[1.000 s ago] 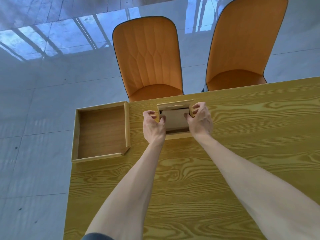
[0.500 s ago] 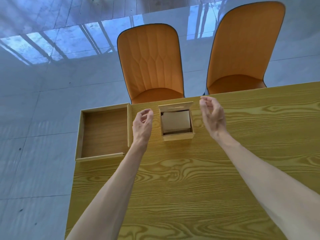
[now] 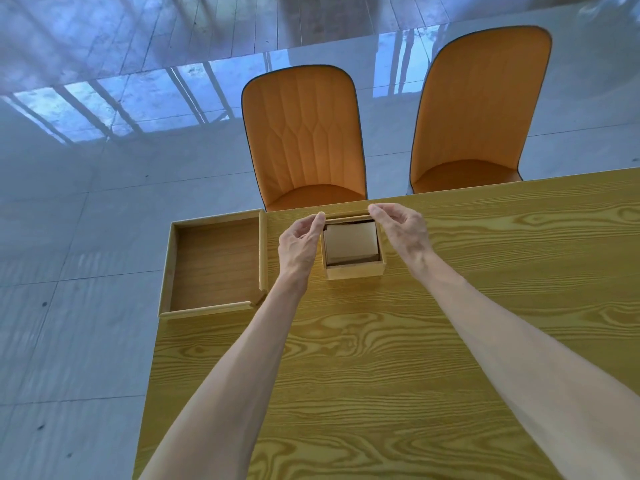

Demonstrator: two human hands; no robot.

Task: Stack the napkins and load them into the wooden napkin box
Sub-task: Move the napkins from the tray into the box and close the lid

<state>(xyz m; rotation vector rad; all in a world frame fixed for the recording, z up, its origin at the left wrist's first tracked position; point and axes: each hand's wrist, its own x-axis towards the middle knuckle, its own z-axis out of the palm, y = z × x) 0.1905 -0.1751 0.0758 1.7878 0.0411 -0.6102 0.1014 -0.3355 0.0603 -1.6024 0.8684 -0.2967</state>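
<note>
The small wooden napkin box [image 3: 355, 270] stands near the table's far edge with its top uncovered. A stack of tan napkins [image 3: 350, 241] fills it. A thin wooden lid [image 3: 346, 216] lies along the box's far rim. My left hand [image 3: 299, 245] is at the box's left side, thumb and forefinger pinched on the lid's left end. My right hand [image 3: 401, 230] is at the right side, with its fingertips on the lid's right end. The lid rests on the rim.
A shallow wooden tray [image 3: 166, 271] with nothing in it sits at the table's far left corner, a hand's width left of the box. Two orange chairs [image 3: 304, 140] [image 3: 481, 109] stand beyond the far edge of the wooden table [image 3: 381, 375]. The table's left edge drops to a grey tiled floor.
My hands let go of the napkins inside the box, spread apart, then came together at the far rim and closed on the two ends of the lid.
</note>
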